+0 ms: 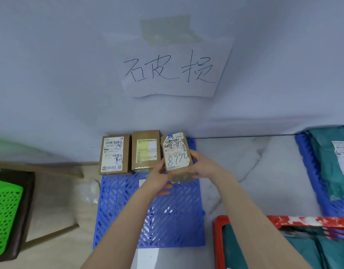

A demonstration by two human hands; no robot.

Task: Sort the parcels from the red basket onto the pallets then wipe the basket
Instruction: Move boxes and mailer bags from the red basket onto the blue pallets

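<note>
Hands, left and right, grasp a box at its sides, lining it beside two boxes on the pallet under the sign.

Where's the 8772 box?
Head view, centre: left hand and right hand hold the 8772 box at the middle blue pallet's far end, right of the yellow-labelled box.

The red basket is running off the bottom and right edges, its teal parcels cropped with it. The right pallet is being cut by the right edge. The green basket is showing blurred at the left edge. The left grip and right grip are covering the lower end of the held parcel.
</note>
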